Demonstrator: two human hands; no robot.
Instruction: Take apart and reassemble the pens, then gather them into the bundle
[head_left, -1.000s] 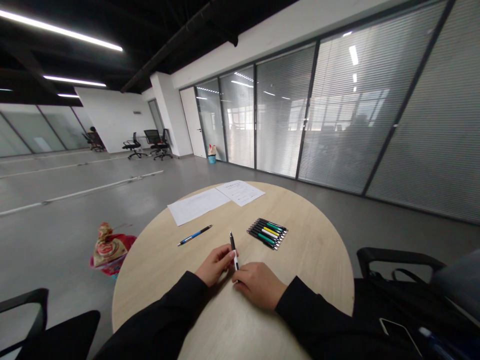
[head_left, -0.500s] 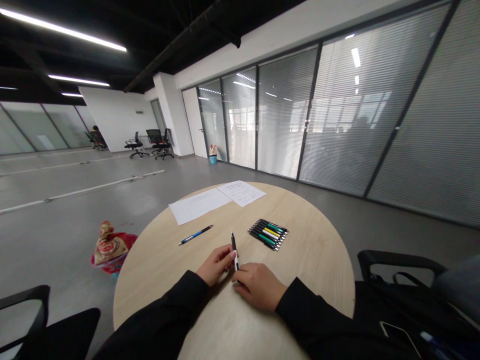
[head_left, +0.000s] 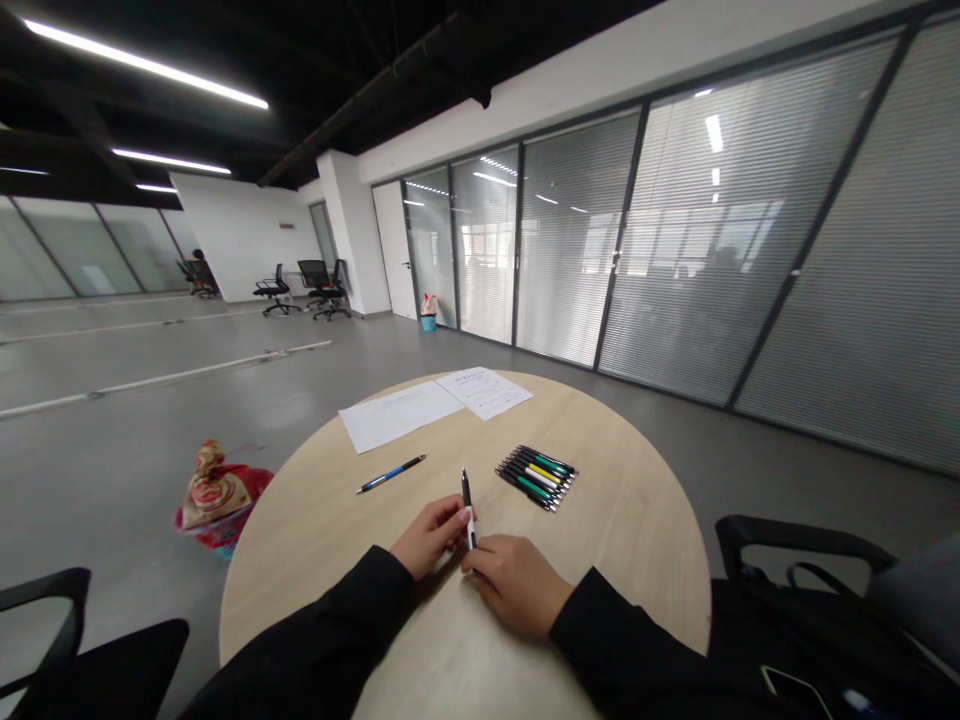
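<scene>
Both my hands rest on a round wooden table (head_left: 637,520) and share one black and white pen (head_left: 467,497). My left hand (head_left: 431,535) pinches the pen's middle, and my right hand (head_left: 519,583) is closed round its lower end. The pen's tip points away from me. A row of several pens (head_left: 536,471) with green, yellow and white barrels lies just beyond, to the right. A single blue pen (head_left: 390,473) lies to the left.
Two white sheets of paper (head_left: 397,413) (head_left: 484,389) lie at the table's far edge. A black chair armrest (head_left: 802,540) and a dark bag are at the right, another chair (head_left: 52,640) at the left. A red bag (head_left: 217,495) sits on the grey floor.
Both hands and the pen hold almost the same pose; only the view has shifted slightly.
</scene>
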